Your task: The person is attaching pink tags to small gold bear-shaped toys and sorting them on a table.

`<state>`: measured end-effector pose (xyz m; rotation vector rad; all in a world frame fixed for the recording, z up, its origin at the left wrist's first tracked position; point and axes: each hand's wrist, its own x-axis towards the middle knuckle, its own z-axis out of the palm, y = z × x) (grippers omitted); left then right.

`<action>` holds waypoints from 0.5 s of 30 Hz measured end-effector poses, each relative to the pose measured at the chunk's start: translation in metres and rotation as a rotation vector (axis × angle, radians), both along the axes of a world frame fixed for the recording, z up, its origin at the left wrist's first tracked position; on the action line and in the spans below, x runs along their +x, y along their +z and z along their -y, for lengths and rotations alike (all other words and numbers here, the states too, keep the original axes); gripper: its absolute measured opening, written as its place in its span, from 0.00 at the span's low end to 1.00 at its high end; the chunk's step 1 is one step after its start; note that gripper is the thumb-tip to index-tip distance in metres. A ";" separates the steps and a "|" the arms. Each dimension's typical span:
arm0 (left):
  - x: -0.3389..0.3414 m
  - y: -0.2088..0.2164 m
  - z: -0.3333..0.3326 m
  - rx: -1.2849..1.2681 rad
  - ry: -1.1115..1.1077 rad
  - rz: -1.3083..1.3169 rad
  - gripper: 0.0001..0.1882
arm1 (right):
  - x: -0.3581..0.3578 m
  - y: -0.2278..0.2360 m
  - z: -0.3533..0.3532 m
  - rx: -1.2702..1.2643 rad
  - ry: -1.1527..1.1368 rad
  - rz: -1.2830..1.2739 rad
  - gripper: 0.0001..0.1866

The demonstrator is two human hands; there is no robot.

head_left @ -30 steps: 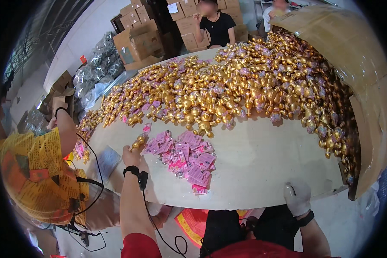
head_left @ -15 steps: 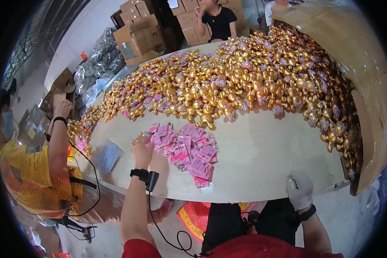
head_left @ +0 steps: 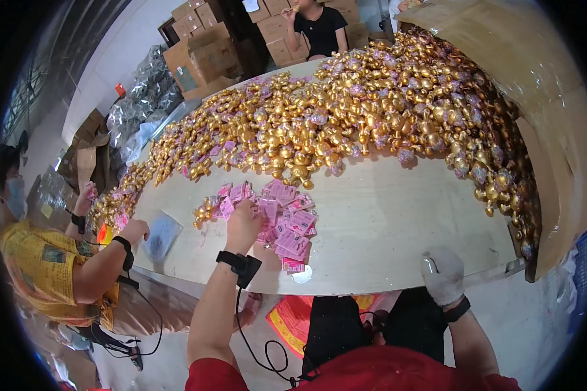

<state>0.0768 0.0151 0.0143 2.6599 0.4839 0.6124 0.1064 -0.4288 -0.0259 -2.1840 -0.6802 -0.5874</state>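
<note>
The left hand (head_left: 243,225) is further onto the tabletop (head_left: 398,221) than a second ago: from the small gold clump (head_left: 205,212) it has slid onto the heap of pink tags (head_left: 282,218), fingers curled down on them, so picking seems under way. The right hand (head_left: 442,277), gloved, stays at the near edge, loosely closed; whether it pinches anything I cannot tell. Bare board lies between the tags and the big gold pile (head_left: 372,117) along the far edge; a neighbour's arm (head_left: 104,267) crowds the left corner
</note>
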 end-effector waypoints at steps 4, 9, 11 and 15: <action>-0.002 0.034 0.003 -0.135 0.076 0.046 0.12 | -0.001 0.000 0.003 0.000 -0.001 0.009 0.05; -0.017 0.054 0.057 -1.039 -0.090 0.202 0.05 | -0.003 -0.003 0.004 0.006 -0.001 0.044 0.05; -0.021 0.060 0.099 -1.204 -0.122 0.218 0.05 | -0.001 -0.005 0.009 0.003 0.005 0.046 0.05; -0.026 0.051 0.156 -1.375 -0.262 0.113 0.06 | -0.004 0.014 0.012 0.069 0.121 -0.560 0.06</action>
